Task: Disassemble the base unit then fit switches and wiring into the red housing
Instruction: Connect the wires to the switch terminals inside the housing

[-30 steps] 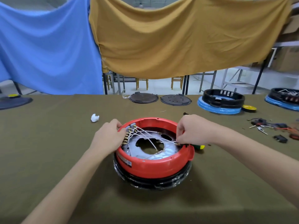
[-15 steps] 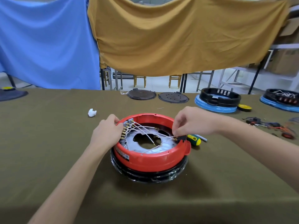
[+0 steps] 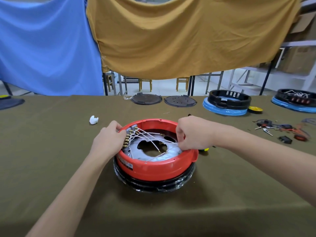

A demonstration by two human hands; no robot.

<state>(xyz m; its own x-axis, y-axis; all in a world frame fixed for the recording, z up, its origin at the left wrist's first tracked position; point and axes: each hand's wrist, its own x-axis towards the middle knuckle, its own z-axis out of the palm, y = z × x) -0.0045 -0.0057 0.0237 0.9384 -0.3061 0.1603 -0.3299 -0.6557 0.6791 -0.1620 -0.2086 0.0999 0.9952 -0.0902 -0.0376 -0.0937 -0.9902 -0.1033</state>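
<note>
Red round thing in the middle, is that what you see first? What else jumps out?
Yes, the red housing in the middle of the green table grabs the eye first, with the left hand gripping its left rim and the right hand pinching thin white wires at its right side. Behind the table hang a big blue cloth on the left and a mustard cloth beside it.

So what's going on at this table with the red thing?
A person is wiring up the red housing, which sits on a black plastic-wrapped base. The left hand grips the switch block with brass terminals at the rim, while the right hand pinches the white wires at the opposite side. Other units and loose parts lie farther back on the table.
</note>
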